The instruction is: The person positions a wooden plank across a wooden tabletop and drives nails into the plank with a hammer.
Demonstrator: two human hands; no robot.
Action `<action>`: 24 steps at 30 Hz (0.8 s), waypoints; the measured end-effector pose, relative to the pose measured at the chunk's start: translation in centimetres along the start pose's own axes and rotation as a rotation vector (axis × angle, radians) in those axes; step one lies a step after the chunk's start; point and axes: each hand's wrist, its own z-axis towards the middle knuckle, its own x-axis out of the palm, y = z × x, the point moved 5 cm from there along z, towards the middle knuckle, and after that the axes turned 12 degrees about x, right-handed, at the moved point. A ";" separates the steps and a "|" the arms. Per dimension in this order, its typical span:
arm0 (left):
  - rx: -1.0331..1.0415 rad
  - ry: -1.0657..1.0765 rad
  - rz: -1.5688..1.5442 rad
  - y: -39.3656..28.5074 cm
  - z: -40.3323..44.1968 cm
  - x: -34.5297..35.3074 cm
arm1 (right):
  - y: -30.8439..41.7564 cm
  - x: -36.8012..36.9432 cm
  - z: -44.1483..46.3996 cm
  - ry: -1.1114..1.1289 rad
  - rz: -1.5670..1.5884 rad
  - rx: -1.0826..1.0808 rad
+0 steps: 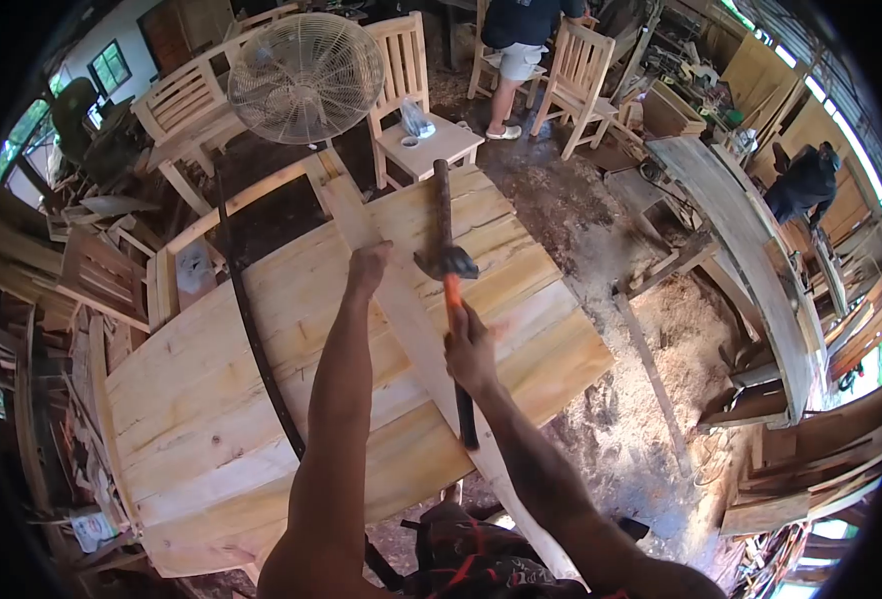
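Note:
My right hand is wrapped around the orange handle of a hammer. The hammer's dark head sits over a long dark bar that crosses the wooden panel. A narrow plank lies slanted across the same panel. At the plank's left edge, my left hand is closed, its fingers curled together; whatever they pinch is too small or hidden to name. Farther left, a second dark bar spans the panel, apart from both hands.
Beyond the panel stand a large fan and a wooden chair with a plastic bag on its seat. A person stands at the back, another person at right beside a long workbench. Sawdust covers the floor.

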 end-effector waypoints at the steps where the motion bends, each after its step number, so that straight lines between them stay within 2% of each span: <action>1: 0.001 0.000 -0.005 0.1 -0.2 0.1 | 0.0 -1.6 -3.2 -0.009 0.030 0.106; 4: 0.044 0.064 -0.145 -0.1 -0.1 0.7 | -3.1 -8.1 -11.7 -0.009 0.077 0.306; 6: 0.273 0.082 0.325 -1.6 0.1 0.5 | -4.5 -13.4 -17.4 -0.055 0.019 0.418; 8: 0.303 -0.077 0.024 3.3 1.7 0.2 | -6.3 -19.2 -23.3 -0.134 -0.089 0.524; 10: 0.229 -0.364 -0.188 2.5 -0.7 -0.4 | -7.0 -24.3 -29.0 -0.213 -0.095 0.555; 12: -0.029 -0.696 -0.874 -4.3 -8.4 0.5 | -8.8 -29.2 -34.2 -0.275 -0.023 0.514; 14: -0.093 -0.361 -0.957 -2.2 -13.7 -0.6 | -9.5 -32.9 -39.2 -0.432 0.012 0.558; 16: -0.391 -0.637 -0.947 -6.3 -22.8 2.3 | -8.8 -34.9 -42.7 -0.562 0.180 0.514; 19: -0.401 -0.571 -0.860 -4.4 -33.7 5.2 | -8.8 -38.5 -46.7 -0.647 0.273 0.476; 21: -0.519 -0.651 -0.490 -4.9 -40.1 7.3 | -9.1 -41.0 -49.1 -0.646 0.276 0.474; 22: -0.516 -0.645 -0.485 -6.0 -41.9 8.5 | -9.2 -42.2 -50.1 -0.649 0.277 0.452; 24: -0.320 -0.508 -0.119 -9.0 -43.7 10.6 | -9.6 -45.0 -52.5 -0.634 0.280 0.442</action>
